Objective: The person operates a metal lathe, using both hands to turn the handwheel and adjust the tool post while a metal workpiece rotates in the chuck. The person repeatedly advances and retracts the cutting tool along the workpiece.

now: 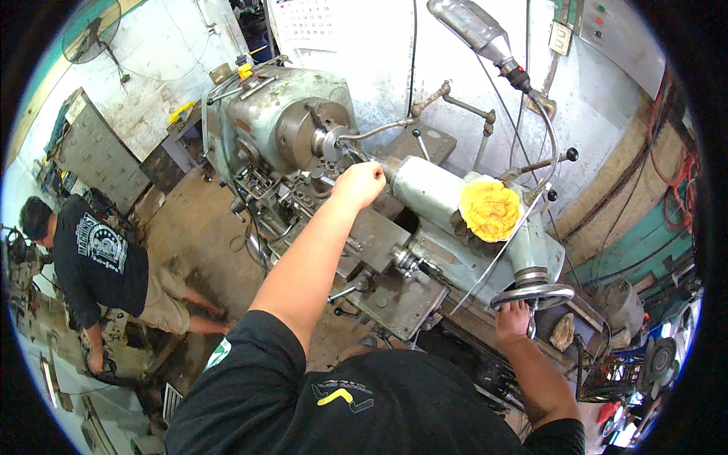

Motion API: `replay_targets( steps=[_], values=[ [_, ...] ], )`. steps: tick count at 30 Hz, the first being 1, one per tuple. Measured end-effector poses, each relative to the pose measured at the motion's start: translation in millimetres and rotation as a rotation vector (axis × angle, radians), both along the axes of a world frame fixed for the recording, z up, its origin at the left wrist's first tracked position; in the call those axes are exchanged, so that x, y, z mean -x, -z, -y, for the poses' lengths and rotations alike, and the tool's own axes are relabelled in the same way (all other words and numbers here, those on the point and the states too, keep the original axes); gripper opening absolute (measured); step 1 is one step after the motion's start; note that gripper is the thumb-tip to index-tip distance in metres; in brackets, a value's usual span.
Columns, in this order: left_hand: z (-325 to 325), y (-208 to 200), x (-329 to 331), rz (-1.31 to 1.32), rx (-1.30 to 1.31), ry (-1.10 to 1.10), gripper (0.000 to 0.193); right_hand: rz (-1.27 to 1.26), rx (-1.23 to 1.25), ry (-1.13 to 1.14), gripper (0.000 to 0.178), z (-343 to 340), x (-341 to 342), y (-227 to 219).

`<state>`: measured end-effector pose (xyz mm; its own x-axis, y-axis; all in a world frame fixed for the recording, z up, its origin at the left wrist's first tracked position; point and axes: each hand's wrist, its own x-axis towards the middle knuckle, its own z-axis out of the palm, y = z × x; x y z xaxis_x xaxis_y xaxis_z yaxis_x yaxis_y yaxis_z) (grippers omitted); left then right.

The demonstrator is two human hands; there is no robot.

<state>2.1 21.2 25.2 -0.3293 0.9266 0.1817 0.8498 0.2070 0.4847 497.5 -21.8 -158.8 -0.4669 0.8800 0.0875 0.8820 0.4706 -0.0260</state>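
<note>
My left hand (pixel 361 185) is closed in front of the tailstock quill (pixel 391 168) of a grey-green metal lathe; what its fingers hold, if anything, is hidden. Just beyond it, a slim metal tool (pixel 353 154) points toward a round workpiece (pixel 329 143) in the lathe chuck (pixel 300 130). At the other end of the tailstock (pixel 428 186), my right hand (pixel 513 320) grips the near rim of the handwheel (pixel 547 295). A bent coolant pipe (pixel 379 130) reaches over to the workpiece.
A yellow cloth (pixel 491 210) lies on the tailstock. Tool post and carriage (pixel 371 235) sit below my left forearm, with levers sticking out. A work lamp (pixel 474 32) hangs above on a flexible arm. At the left, another person (pixel 102 246) bends over other equipment.
</note>
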Motion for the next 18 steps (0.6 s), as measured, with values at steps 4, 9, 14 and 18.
replay_targets(
  steps=[4, 9, 14, 18],
  values=[
    [-0.8, -0.5, -1.4, -0.018, -0.004, 0.0, 0.028, -0.288, -0.156, -0.03, 0.046, 24.2, 7.6, -26.3],
    [1.2, -2.6, -3.7, -0.039, 0.035, -0.032, 0.029, -1.381, -0.03, 0.421, 0.032, 61.6, 26.9, -69.6],
    [1.7, -3.8, -3.6, -0.035, 0.042, -0.009, 0.03, -1.806, 0.13, 1.004, 0.058, 34.1, 37.9, -152.7],
    [2.0, -4.1, -2.4, -0.041, 0.018, 0.032, 0.031, -1.901, 0.593, 1.028, 0.065, 8.8, 41.1, -198.9]
  ],
)
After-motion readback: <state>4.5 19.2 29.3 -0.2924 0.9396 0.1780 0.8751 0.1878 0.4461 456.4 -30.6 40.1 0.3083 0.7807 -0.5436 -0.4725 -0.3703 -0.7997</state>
